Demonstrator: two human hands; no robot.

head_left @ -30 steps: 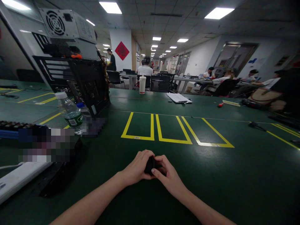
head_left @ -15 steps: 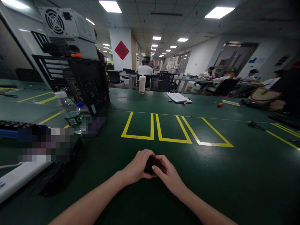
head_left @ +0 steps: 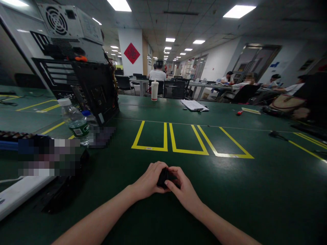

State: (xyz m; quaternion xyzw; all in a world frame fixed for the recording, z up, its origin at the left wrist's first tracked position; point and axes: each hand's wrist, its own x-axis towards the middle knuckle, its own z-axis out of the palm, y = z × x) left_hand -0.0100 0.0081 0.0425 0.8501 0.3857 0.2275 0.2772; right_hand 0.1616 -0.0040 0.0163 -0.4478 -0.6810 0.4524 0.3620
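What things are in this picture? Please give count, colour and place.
Computer case: 1, black, left
Power supply: 1, grey, above case
Bottles: 2, clear, beside case
Long strip: 1, white, lower left
Black object: 1, black, front centre
Table: 1, green, across foreground
U-shaped tape outlines: 3, yellow, centre
Cup: 1, white, far edge
Clipboard papers: 1 stack, white, right of cup
Small item: 1, red, far right
Bag: 1, beige, far right
Diamond decoration: 1, red, background
Ceiling lights: several, white, overhead
Chairs: several, black, background
People: several, mostly white tops, background
Left hand: 1, bare, holding black object
Right hand: 1, bare, at its right
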